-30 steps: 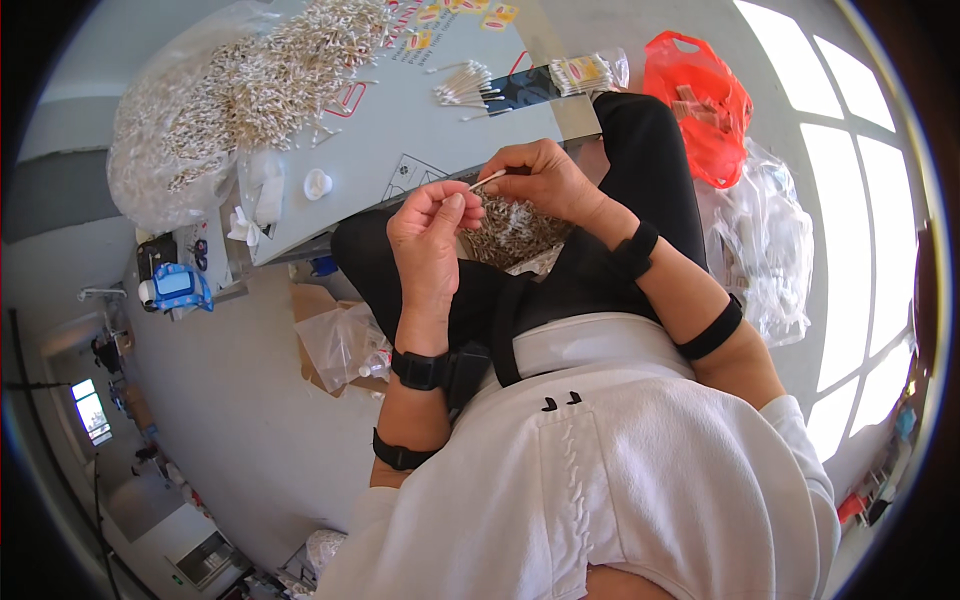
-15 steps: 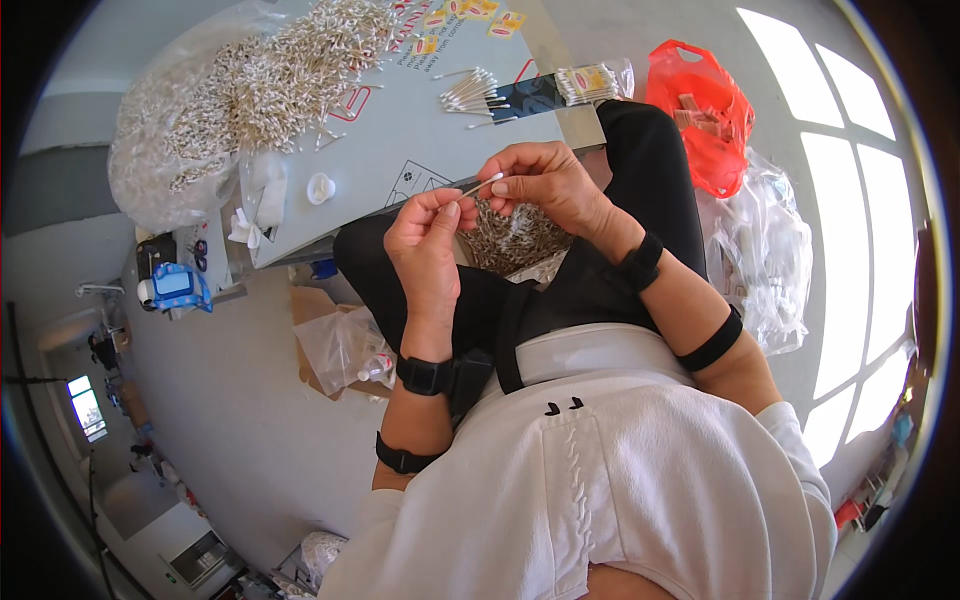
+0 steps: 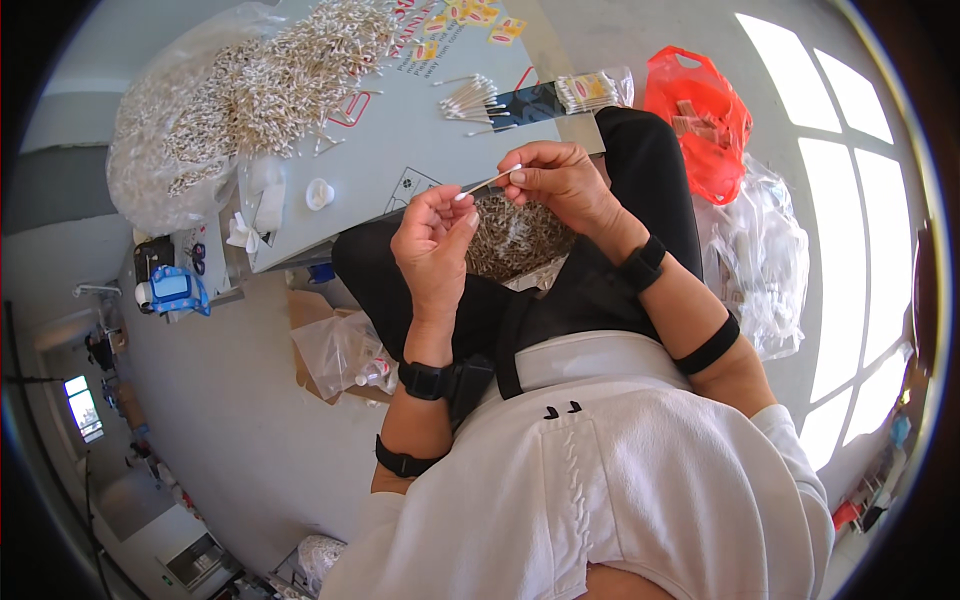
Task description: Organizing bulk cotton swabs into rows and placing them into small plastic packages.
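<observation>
A cotton swab [image 3: 487, 184] with white tips slants between my two hands, over my lap. My right hand [image 3: 565, 185] pinches its right end between thumb and fingers. At its left tip is my left hand [image 3: 432, 240], fingers loosely curled and the thumb apart from them; whether they touch the tip is hard to see. Below the hands, between my thighs, a container holds a dense mass of cotton swabs [image 3: 510, 240], partly hidden by my right hand. On the table ahead lies a small fanned group of swabs [image 3: 470, 100].
A big heap of swabs [image 3: 290, 80] spills from a clear bag on the table [image 3: 380, 130]. Nearby are a small white cup [image 3: 319, 194], yellow cards [image 3: 505, 31] and a packed bag of swabs [image 3: 590, 90]. A red plastic bag [image 3: 715, 155] stands at right, a cardboard box [image 3: 310, 310] at lower left.
My right hand has shifted slightly right with the swab, so more of its stick shows. The left thumb has moved away from the fingers, leaving the left tip uncovered.
</observation>
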Demonstrator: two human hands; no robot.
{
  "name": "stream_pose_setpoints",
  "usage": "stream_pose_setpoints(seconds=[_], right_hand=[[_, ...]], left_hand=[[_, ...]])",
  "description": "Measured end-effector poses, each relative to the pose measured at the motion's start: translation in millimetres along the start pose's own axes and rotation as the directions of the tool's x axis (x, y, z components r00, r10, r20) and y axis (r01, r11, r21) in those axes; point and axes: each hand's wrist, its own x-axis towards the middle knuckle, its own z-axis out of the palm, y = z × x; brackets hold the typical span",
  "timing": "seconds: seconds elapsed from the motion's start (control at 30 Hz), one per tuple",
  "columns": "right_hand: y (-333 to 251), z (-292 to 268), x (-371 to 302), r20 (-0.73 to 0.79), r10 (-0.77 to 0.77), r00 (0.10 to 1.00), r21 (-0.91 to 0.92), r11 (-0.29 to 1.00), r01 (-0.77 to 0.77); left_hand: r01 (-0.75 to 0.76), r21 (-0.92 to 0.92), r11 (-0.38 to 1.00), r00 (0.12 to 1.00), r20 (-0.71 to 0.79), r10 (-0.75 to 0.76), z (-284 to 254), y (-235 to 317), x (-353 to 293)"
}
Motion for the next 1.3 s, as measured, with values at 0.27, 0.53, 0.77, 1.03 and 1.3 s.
stream_pose_setpoints(seconds=[0.27,0.53,0.77,1.03,1.3], right_hand=[[-7.6,2.9,0.7,-0.005,0.014,1.000,-0.025,1.000,-0.014],[-17.9,15.7,0.5,0.027,-0.108,0.994,-0.162,0.981,0.111],[-25.5,21.7,-0.7,0.079,-0.084,0.993,-0.225,0.969,0.100],[-19.4,18.3,4.0,0.029,-0.113,0.993,-0.199,0.973,0.117],[-14.9,13.3,6.6,0.012,-0.063,0.998,-0.171,0.983,0.065]], left_hand=[[-0.172,0.400,0.900,0.985,0.086,0.150,3.6,0.2,13.9],[0.004,0.192,0.981,0.998,0.058,-0.016,10.3,-1.9,14.6],[0.110,-0.042,0.993,0.986,0.133,-0.104,7.6,-2.3,15.5],[0.254,-0.083,0.964,0.934,0.278,-0.223,6.8,-1.5,12.4],[0.320,-0.109,0.941,0.913,0.299,-0.276,6.1,-4.0,10.9]])
